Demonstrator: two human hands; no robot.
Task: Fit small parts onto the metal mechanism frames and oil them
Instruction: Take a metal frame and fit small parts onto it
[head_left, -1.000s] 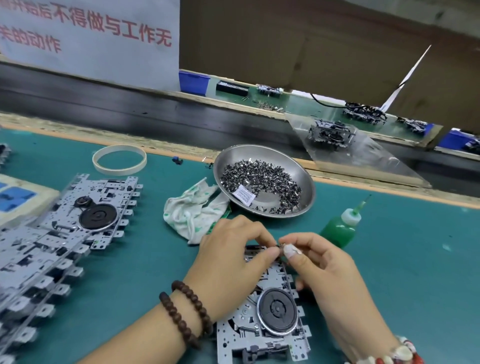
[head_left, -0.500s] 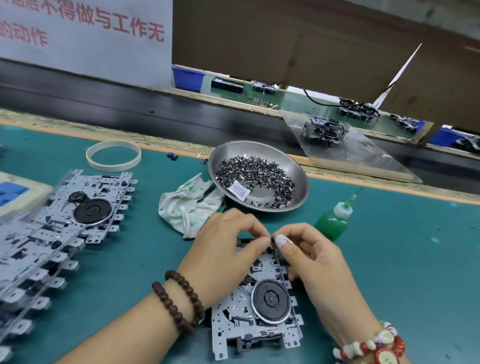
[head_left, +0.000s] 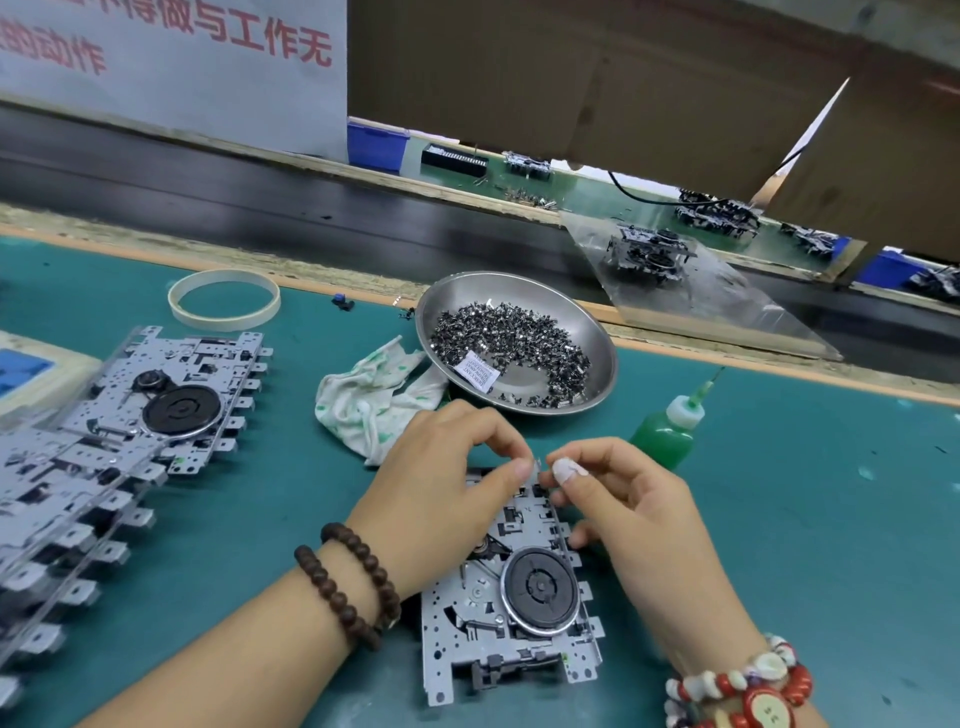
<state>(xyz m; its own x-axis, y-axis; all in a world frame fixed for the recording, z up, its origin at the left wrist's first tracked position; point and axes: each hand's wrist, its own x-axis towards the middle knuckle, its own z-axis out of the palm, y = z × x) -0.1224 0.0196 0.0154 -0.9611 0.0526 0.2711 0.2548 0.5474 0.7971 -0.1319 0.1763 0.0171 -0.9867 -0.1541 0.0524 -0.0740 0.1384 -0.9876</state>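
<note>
A metal mechanism frame (head_left: 519, 613) with a black round wheel lies on the green mat in front of me. My left hand (head_left: 447, 483) and my right hand (head_left: 623, 499) meet above its far edge. Their fingertips pinch a tiny part (head_left: 537, 466) between them; the part is blurred. A steel bowl (head_left: 597, 332) with several small dark parts stands just behind the hands. A green oil bottle (head_left: 667, 434) with a white cap and needle tip lies to the right of the bowl.
A stack of several more frames (head_left: 104, 441) fans out at the left. A white-green cloth (head_left: 374, 400) lies left of the bowl, a pale ring (head_left: 224, 299) farther back. A black conveyor belt (head_left: 208, 192) runs behind the mat.
Both hands stay together over the frame's far edge; the fingertips have shifted slightly around the small part. The camera has tilted a little.
</note>
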